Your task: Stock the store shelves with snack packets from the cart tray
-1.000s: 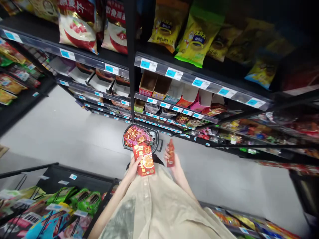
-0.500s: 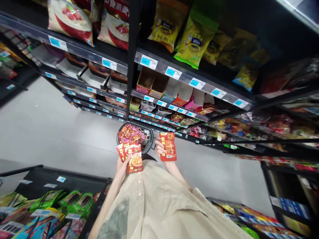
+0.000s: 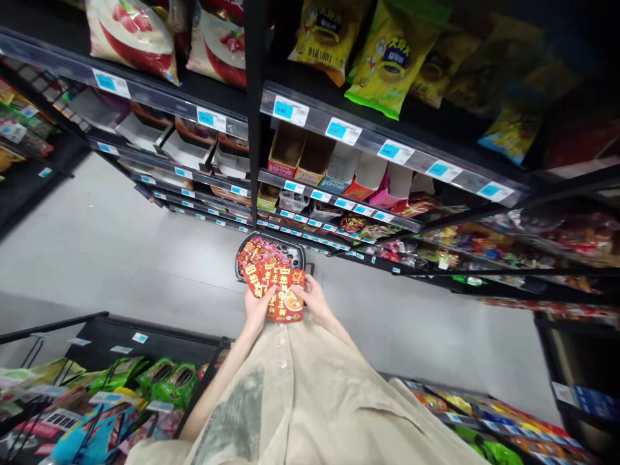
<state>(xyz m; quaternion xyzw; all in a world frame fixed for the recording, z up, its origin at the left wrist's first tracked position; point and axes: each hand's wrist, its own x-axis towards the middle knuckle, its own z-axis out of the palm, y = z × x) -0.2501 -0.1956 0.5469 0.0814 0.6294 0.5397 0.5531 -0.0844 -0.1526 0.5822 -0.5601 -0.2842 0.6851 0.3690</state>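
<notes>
Here, in a shop aisle, a person in a beige button-front shirt stands over a dark shopping basket that sits on the grey floor just in front of the shelving. Both hands meet at waist height, directly above the near rim of the basket, and together they hold a small fan of red snack packets. The left hand grips the fan from its left side, thumb lying over the front of the packets and fingers curled behind, so the hand is clamped on them. The right hand closes on the right edge of the foremost packet, thumb on its printed face, the remaining fingers tucked out of sight behind it. The packets overlap one another, tilted, with the front one showing a round picture of food.

Inside the basket lie more red packets of the same kind, piled toward its left half.

Beyond it, the black shelf unit carries blue price labels along each edge. The top shelf holds yellow and green bags on the right and white bags with red bowls on the left. One shelf lower stand open cardboard display boxes, several looking nearly emptied. At the lower left, a low rack shows green packets.
</notes>
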